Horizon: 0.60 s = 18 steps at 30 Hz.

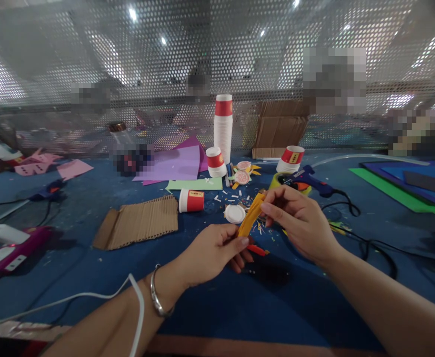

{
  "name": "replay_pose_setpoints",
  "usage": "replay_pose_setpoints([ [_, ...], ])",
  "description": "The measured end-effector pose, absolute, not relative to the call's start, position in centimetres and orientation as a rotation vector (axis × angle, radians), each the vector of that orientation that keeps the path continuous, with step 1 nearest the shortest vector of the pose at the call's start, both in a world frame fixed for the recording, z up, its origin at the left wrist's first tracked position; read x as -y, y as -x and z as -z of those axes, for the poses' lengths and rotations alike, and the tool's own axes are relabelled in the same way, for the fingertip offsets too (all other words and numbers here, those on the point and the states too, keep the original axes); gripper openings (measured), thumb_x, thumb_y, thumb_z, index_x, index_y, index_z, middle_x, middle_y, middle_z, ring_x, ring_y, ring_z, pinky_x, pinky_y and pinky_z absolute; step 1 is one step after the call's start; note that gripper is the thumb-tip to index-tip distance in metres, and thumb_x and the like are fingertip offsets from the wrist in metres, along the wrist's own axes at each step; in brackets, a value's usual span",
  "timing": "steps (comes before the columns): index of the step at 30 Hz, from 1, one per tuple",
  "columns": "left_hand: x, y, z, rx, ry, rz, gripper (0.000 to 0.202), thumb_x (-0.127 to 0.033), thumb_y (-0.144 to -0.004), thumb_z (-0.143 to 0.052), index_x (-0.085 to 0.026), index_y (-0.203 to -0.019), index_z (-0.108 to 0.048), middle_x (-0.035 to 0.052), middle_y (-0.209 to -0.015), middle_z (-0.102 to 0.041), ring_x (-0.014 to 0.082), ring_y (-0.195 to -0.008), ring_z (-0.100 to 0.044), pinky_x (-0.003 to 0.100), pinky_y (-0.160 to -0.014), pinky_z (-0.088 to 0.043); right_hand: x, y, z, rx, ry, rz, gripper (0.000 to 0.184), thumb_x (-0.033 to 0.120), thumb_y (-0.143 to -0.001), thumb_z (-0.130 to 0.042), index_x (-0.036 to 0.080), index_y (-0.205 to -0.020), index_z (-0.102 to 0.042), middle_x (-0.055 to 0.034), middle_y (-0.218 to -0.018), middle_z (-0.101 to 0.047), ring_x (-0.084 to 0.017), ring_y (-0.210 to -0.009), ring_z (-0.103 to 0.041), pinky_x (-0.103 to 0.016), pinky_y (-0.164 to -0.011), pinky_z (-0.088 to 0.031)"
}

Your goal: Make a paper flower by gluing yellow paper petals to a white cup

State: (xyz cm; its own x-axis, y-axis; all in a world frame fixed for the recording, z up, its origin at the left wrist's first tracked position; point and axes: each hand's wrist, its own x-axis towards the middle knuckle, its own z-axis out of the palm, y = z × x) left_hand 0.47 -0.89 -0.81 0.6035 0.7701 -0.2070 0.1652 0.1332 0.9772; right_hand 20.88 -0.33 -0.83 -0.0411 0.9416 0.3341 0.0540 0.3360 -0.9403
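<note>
Head view, from where I stand: yellow strip (252, 215) held up over the tabletop (277, 317), mid-scene, tilted 7 to 1 o'clock. Left hand (217, 250) pinches the 7 o'clock end, right hand (301, 222) pinches the 1 o'clock end, both narrowed on it. Looks like folding or smoothing, can't tell which. To do it well, I'd say: even light pinch at both ends, edges lined up, thumb run along the crease, no twisting, it'd likely crumple. From the strip, white disc (235, 214) at 9 o'clock, red item (257, 250) near 6, paper scraps (226, 193) near 11: best avoid brushing them. Glue gun (312, 179) at 2 o'clock, mind its cable
</note>
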Motion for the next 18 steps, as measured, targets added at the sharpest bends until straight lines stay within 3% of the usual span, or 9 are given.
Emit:
replay_pose_setpoints([
  [7,0.3,-0.1,0.6,-0.799,-1.059,-0.585,0.045,-0.053,-0.087,-0.065,-0.009,-0.094,-0.069,0.0131,-0.085,-0.073,0.0140,-0.066,-0.065,0.027,-0.063,-0.052,0.2,-21.1,1.3,1.341,0.941,-0.985,0.016,0.033,-0.087,-0.073,0.021,-0.086,-0.063,0.0016,-0.075,-0.061,-0.011,-0.060,-0.057,-0.023,-0.054,-0.052],
  [13,-0.5,0.3,1.0,-0.771,-0.953,-0.638,0.029,-0.034,-0.079,-0.078,-0.012,-0.095,-0.067,0.0089,-0.087,-0.072,0.0128,-0.065,-0.067,0.025,-0.064,-0.053,0.1,-21.0,1.3,1.339,0.940,-0.960,0.017,0.033,-0.086,-0.074,0.020,-0.084,-0.063,0.0010,-0.075,-0.059,-0.011,-0.061,-0.056,-0.023,-0.053,-0.052],
  [18,-0.7,0.3,1.3,-0.773,-0.918,-0.694,0.023,-0.026,-0.079,-0.076,-0.016,-0.097,-0.065,0.0042,-0.081,-0.073,0.0128,-0.064,-0.070,0.023,-0.064,-0.054,0.2,-20.9,1.3,1.334,0.935,-0.947,0.016,0.033,-0.087,-0.073,0.020,-0.085,-0.064,0.0010,-0.076,-0.059,-0.011,-0.063,-0.056,-0.022,-0.053,-0.052],
])
